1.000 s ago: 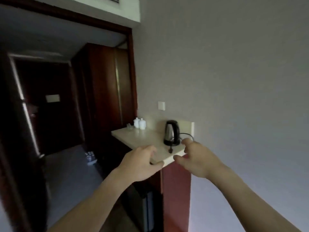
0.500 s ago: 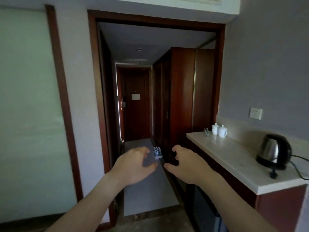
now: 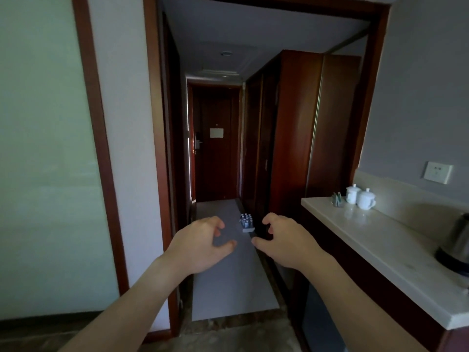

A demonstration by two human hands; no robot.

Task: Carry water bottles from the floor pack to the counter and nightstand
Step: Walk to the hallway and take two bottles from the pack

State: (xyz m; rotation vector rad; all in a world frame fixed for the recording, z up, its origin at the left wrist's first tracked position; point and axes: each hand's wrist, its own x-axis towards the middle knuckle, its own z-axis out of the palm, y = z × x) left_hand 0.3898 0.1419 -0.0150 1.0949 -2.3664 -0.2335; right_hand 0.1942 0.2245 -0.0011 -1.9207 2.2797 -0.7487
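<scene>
The doorway has been drawn nearer and the kettle (image 3: 456, 246) pushed to the right edge since the earlier frame. The left hand (image 3: 203, 243) and right hand (image 3: 286, 241) are held out loosely curled and empty, with the pack of water bottles (image 3: 246, 222) seen between them, far down the hallway floor. The counter (image 3: 380, 240) is seen at right, carrying two lidded cups (image 3: 360, 198).

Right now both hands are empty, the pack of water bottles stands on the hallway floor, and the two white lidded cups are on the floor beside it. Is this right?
Not quite. In the head view the two white lidded cups stand on the counter at the right, not on the floor. The rest holds: the left hand and right hand hold nothing, and the pack of water bottles stands on the hallway floor.
</scene>
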